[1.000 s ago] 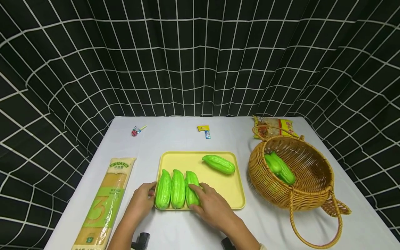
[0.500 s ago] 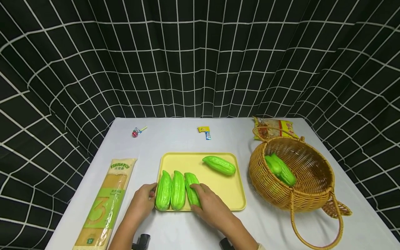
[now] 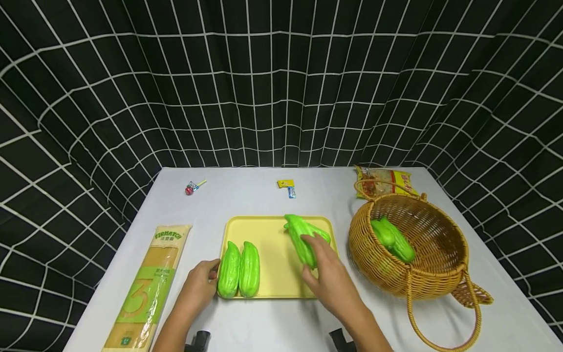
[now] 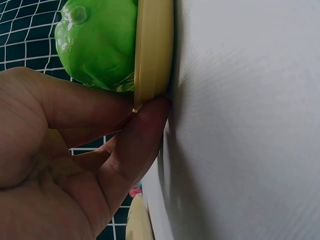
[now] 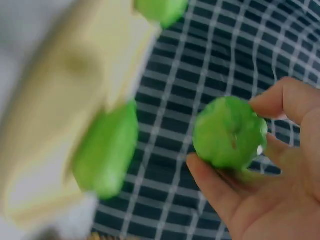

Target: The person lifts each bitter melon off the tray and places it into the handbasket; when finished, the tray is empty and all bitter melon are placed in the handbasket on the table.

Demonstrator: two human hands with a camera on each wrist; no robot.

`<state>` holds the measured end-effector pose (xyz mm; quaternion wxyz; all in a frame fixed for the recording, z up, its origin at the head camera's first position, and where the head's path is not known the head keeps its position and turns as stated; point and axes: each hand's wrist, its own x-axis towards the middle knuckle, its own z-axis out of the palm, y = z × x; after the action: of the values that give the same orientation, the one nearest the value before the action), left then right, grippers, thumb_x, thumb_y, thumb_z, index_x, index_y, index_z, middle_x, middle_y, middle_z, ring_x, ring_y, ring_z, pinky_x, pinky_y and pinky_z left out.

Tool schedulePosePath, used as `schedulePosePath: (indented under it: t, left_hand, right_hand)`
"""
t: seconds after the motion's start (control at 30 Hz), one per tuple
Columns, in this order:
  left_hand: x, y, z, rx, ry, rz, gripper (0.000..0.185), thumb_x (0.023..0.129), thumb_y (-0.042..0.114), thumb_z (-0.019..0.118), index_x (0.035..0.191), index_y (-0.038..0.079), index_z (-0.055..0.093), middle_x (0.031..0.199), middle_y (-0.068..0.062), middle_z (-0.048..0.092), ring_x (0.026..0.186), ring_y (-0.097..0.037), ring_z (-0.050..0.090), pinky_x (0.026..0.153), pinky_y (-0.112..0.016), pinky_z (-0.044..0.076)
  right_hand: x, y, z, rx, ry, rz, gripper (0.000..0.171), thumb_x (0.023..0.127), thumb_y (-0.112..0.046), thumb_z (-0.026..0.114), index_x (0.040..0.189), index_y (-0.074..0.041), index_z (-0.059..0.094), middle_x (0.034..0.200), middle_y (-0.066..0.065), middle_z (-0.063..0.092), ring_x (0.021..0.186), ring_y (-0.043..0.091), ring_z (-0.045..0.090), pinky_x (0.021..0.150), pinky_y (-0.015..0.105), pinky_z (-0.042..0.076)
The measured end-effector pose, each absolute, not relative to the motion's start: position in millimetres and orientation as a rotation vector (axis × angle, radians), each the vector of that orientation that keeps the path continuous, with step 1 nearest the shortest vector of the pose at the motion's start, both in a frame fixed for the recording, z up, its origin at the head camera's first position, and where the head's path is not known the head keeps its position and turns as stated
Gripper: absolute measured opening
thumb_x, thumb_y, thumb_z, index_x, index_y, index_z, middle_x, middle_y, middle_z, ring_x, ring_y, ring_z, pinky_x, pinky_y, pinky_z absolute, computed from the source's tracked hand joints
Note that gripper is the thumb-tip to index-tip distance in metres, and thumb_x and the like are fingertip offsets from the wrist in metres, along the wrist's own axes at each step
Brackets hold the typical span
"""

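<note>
My right hand grips a green ridged gourd and holds it lifted over the right half of the yellow tray. In the right wrist view its round end sits between thumb and fingers. Another gourd lies on the tray just behind it, partly hidden. Two gourds lie side by side at the tray's front left. My left hand pinches the tray's front left rim, next to the nearest gourd.
A wicker basket with gourds inside stands right of the tray. A pasta packet lies at the left. A lollipop, a small candy and a snack bag lie along the far edge.
My right hand has taken the third gourd out of the front row, lifted it and carried it right and back over the tray. The left hand has stayed at the tray's corner.
</note>
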<state>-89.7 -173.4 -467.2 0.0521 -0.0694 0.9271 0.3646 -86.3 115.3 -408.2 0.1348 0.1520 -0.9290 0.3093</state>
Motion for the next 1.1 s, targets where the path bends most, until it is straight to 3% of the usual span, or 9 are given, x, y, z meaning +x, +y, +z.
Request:
schedulePosePath:
  t: [0.27,0.5,0.87,1.1]
  left_hand:
    - [-89.1,-173.9,-466.2,-0.214,2.817,1.127,0.049,0.081,-0.005,0.067,0.129,-0.009,0.056,0.117,-0.019,0.063,0.097,-0.027,0.062,0.081,-0.042,0.055]
    - [-89.8,-174.6,-466.2,-0.189,2.815,1.136,0.048,0.082,-0.006,0.066,0.128,-0.01,0.056,0.115,-0.02,0.062,0.097,-0.028,0.062,0.08,-0.042,0.055]
    - [-89.2,-174.6,-467.9,-0.219,2.808,1.109,0.048,0.083,-0.003,0.067,0.129,-0.008,0.056,0.114,-0.017,0.063,0.098,-0.027,0.061,0.081,-0.043,0.054]
    - [-89.7,-173.6,-466.9,-0.208,2.815,1.119,0.047,0.082,-0.005,0.067,0.128,-0.009,0.056,0.112,-0.017,0.063,0.097,-0.027,0.062,0.08,-0.042,0.054]
  right_hand:
    - [-91.0,178.9,-376.2,0.131,-2.405,0.821,0.062,0.077,0.007,0.064,0.137,-0.007,0.05,0.15,0.025,0.035,0.126,0.049,0.044,0.088,0.066,0.046]
    - [-95.5,216.7,-377.0,-0.125,-2.431,0.701,0.056,0.083,0.005,0.061,0.137,-0.008,0.051,0.153,0.022,0.032,0.128,0.051,0.039,0.087,0.071,0.039]
    - [-97.2,223.3,-385.5,-0.264,-2.552,0.662,0.046,0.09,-0.008,0.054,0.136,-0.009,0.054,0.151,0.023,0.035,0.122,0.05,0.043,0.08,0.068,0.041]
    - [-96.9,222.4,-386.2,-0.293,-2.605,0.631,0.039,0.094,-0.01,0.048,0.132,-0.005,0.057,0.15,0.026,0.034,0.13,0.049,0.037,0.093,0.07,0.036]
